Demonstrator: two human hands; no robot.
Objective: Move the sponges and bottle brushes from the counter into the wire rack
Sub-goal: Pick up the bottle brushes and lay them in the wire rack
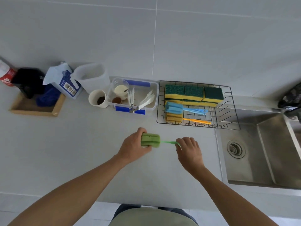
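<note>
A green bottle brush is held over the counter in front of me. My left hand grips its sponge head, and my right hand pinches the thin green handle at the other end. Behind, the black wire rack holds a row of yellow-and-green sponges along its back. In front of them lie a blue bottle brush and an orange bottle brush, handles pointing right.
A steel sink with a drain lies right of the rack. Left of the rack stand a clear plastic box with utensils, a paper cup, a white jug, a tissue pack and a wooden tray.
</note>
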